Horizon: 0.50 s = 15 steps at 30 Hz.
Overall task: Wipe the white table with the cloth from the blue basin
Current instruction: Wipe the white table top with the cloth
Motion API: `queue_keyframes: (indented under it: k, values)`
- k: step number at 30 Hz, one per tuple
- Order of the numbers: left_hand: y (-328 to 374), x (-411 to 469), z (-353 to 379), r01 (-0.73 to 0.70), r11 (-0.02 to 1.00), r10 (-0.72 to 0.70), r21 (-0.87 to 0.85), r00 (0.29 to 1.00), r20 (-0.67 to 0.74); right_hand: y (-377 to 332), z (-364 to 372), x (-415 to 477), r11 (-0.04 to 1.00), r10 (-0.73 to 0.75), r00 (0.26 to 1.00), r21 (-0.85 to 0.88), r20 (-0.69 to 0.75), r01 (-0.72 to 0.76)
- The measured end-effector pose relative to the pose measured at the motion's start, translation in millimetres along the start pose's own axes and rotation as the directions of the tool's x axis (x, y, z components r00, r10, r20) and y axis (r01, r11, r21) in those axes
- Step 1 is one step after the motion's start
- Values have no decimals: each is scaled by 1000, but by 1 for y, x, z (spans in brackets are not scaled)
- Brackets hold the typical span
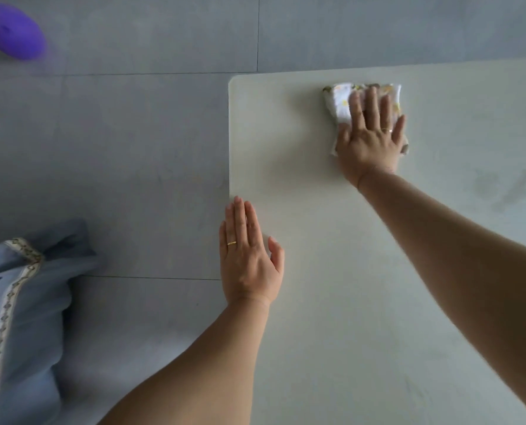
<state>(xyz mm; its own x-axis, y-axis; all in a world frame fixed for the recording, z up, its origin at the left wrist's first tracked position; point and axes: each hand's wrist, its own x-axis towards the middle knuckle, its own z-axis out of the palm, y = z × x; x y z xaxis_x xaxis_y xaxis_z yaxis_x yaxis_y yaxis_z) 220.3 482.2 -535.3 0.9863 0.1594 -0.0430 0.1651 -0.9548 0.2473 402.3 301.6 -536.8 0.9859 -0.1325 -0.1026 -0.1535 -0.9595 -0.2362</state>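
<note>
1. Pressing down with our right hand (370,139), we hold the patterned cloth (341,101) flat against the white table (362,286), near the table's far edge and a little in from its far left corner.
2. Our right fingers lie spread and straight on top of the cloth; they are not curled around it, so the palm pins it rather than grips it. The cloth shows beyond the fingertips and along both sides of the hand, bunched into a rough folded pad, white with small yellow and brownish marks.
3. A thin gold ring sits on one finger of the right hand.
4. Our left hand (247,256) rests flat and empty on the table's left edge, fingers close together and extended, thumb held apart to the right. It also wears a gold ring.
5. The two hands are well apart, the left one nearer to us.
6. Faint smears show on the tabletop toward the right.
7. Grey floor tiles (117,148) lie beyond and left of the table. A blurred purple round object (11,30) sits on the floor at far left.
8. Light blue denim fabric with a patterned trim (19,317) fills the lower left corner.
</note>
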Motion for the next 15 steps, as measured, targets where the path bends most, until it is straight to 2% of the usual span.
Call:
queue_keyframes:
  k: [2, 4, 6, 7, 9, 11, 13, 15]
  values:
    - [1, 0, -1, 6, 1000, -6, -3, 1000, 4, -29, 8, -24, 1000, 15, 1000, 14, 10, -16]
    - [1, 0, -2, 10, 1000, -10, -2, 1000, -1, -50, 16, -56, 985, -171, 983, -6, 62, 171]
    - [1, 0, -2, 5, 1000, -5, -3, 1000, 0, -43, 16, -74, 927, -368, 922, -30, 121, 374]
    - [1, 0, -3, 1, 1000, -1, -4, 1000, 2, -29, 12, -72, 905, -417, 901, -32, 120, 424]
    - [1, 0, -3, -1, 1000, 1, 0, 1000, 4, 4, 3, -63, 924, -375, 924, -49, 74, 379]
    - [1, 0, -2, 0, 1000, 0, 4, 1000, 3, 28, -3, -58, 977, -209, 977, -34, 44, 210]
    - [1, 0, -2, 2, 1000, -2, 0, 1000, -3, 22, 0, -64, 999, -37, 999, -9, 30, 37]
    - [2, -1, -1, 5, 1000, -5, -12, 1000, -7, -3, 8, -84, 1000, 25, 999, 1, 43, -25]
